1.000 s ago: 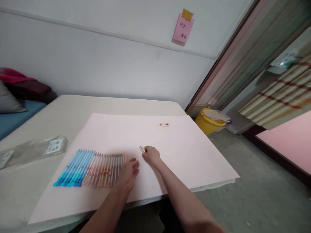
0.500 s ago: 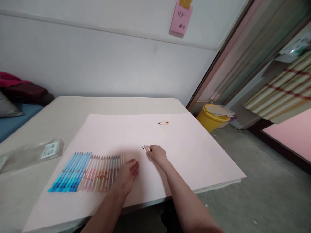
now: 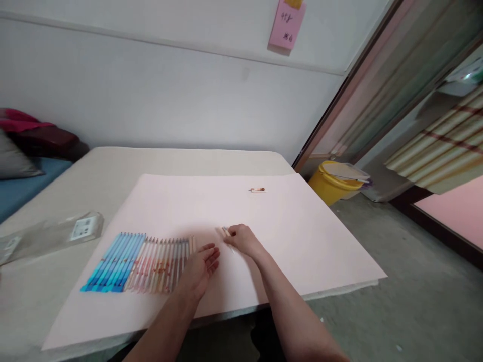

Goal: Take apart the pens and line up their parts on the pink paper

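A row of several pens (image 3: 139, 261), blue on the left and pale pink on the right, lies side by side on a large pink sheet (image 3: 287, 236). My left hand (image 3: 199, 269) rests flat with fingers stretched out at the right end of that row. Just to its right, my right hand (image 3: 243, 239) is closed on a pale pen (image 3: 225, 232) whose tip sticks out to the left, low over the sheet. One more pen (image 3: 257, 190) lies alone farther back on the sheet.
The sheet covers a beige table (image 3: 113, 161) set against a white wall. An empty clear plastic package (image 3: 56, 232) lies at the left. A yellow bucket (image 3: 332, 186) stands on the floor to the right. Cushions (image 3: 30, 136) sit at the far left.
My right hand with its pen has shifted slightly left, toward my left hand and the row's end. The left hand has stayed by the row. The camera has moved a little.
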### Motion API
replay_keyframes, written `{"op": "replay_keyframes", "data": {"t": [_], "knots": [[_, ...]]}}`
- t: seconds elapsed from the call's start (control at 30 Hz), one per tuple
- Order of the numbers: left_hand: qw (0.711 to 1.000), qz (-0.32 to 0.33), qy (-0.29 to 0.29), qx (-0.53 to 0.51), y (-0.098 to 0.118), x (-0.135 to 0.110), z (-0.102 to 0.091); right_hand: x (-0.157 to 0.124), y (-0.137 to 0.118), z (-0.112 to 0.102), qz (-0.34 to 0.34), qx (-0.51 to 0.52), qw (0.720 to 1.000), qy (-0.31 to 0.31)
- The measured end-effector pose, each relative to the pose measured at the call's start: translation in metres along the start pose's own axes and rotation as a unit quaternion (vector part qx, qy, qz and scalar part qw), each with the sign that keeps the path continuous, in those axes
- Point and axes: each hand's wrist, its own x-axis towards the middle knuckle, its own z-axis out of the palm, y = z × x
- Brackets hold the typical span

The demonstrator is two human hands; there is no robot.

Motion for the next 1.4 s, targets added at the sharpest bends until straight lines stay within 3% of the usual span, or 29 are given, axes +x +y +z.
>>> {"op": "replay_keyframes", "data": {"t": [0.1, 0.27, 0.37, 0.43, 0.53, 0.63, 0.87, 1.13, 1.4], "knots": [[1.000, 0.006, -0.018, -0.018, 0.000, 0.000, 0.001, -0.007, -0.012, 0.015, -0.066, 0.112, 0.989, -0.071], [0.998, 0.034, -0.035, -0.030, 0.002, 0.001, -0.001, -0.012, -0.017, 0.024, -0.088, 0.141, 0.983, -0.075], [0.997, 0.063, -0.021, -0.031, 0.005, 0.002, -0.004, -0.007, -0.008, 0.011, -0.063, 0.080, 0.994, -0.024], [0.997, 0.077, -0.007, -0.031, 0.008, 0.003, -0.005, -0.003, 0.000, 0.002, -0.004, -0.014, 0.999, 0.028], [0.996, 0.084, -0.003, -0.036, 0.014, 0.003, -0.007, 0.000, 0.009, -0.001, 0.068, -0.137, 0.986, 0.063], [0.995, 0.095, -0.003, -0.043, 0.021, 0.003, -0.009, 0.000, 0.006, 0.007, 0.049, -0.196, 0.976, 0.079], [0.991, 0.118, -0.003, -0.070, 0.038, 0.006, -0.018, 0.002, -0.012, 0.028, 0.040, -0.223, 0.974, -0.003], [0.992, 0.079, 0.012, -0.098, 0.041, 0.006, -0.018, -0.004, 0.004, 0.004, 0.000, -0.203, 0.979, -0.005], [0.992, 0.079, -0.011, -0.093, 0.040, 0.005, -0.019, -0.017, 0.004, 0.003, -0.018, -0.208, 0.977, -0.037]]}}
